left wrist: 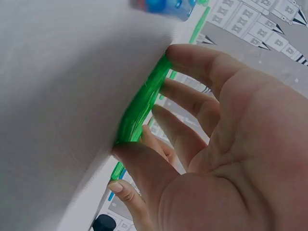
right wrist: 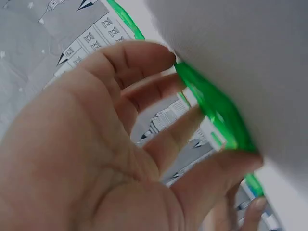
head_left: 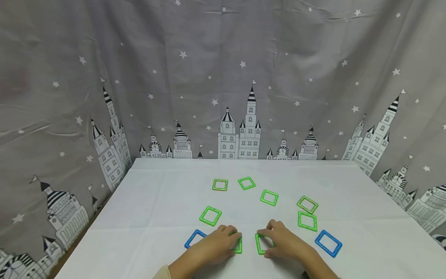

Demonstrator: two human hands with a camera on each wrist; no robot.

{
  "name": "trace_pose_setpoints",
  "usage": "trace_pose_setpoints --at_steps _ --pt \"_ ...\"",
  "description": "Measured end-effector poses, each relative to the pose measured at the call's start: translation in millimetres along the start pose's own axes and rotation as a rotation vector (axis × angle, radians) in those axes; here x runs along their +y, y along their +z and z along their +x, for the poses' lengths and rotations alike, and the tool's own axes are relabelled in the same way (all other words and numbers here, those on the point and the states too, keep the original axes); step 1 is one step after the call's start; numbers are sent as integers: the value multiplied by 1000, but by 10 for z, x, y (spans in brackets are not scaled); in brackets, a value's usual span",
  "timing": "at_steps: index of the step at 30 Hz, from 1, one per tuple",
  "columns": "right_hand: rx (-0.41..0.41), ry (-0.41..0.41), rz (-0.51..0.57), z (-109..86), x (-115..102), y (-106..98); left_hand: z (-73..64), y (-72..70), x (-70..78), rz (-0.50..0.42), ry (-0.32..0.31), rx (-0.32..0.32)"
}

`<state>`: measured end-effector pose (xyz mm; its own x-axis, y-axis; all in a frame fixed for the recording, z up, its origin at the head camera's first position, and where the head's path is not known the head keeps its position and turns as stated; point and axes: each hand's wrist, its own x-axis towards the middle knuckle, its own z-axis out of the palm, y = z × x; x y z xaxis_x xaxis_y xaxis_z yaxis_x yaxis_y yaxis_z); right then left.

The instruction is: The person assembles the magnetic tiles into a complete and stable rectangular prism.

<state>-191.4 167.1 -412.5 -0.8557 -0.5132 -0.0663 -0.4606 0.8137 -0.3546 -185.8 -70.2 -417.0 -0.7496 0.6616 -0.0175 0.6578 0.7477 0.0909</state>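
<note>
My left hand [head_left: 216, 245] pinches a green open square frame [head_left: 240, 248] at the table's near middle, thumb on the near edge and fingertips on the far edge. The left wrist view shows the green frame [left wrist: 143, 102] between thumb and fingers, low over the white surface. A short gap to the right, my right hand [head_left: 285, 241] holds a second green frame [head_left: 258, 245] the same way. In the right wrist view this green frame [right wrist: 219, 108] spans from thumb to forefinger. The two frames lie apart. My left hand partly covers a blue frame [head_left: 191, 239].
Another blue frame [head_left: 328, 243] lies right of my right hand. Further green frames lie in an arc beyond the hands, including one at left [head_left: 210, 216] and one at right [head_left: 307, 221]. A grey castle-print curtain [head_left: 195, 97] hangs behind the white table [head_left: 156, 201].
</note>
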Motion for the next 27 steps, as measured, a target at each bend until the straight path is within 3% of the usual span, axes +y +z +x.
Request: trace_pose_setpoints --at_steps 10,27 --pt "15 -19 -69 16 -154 68 -6 -5 25 24 48 36" --pt "13 -34 -55 13 -214 63 -18 -41 82 106 66 65"
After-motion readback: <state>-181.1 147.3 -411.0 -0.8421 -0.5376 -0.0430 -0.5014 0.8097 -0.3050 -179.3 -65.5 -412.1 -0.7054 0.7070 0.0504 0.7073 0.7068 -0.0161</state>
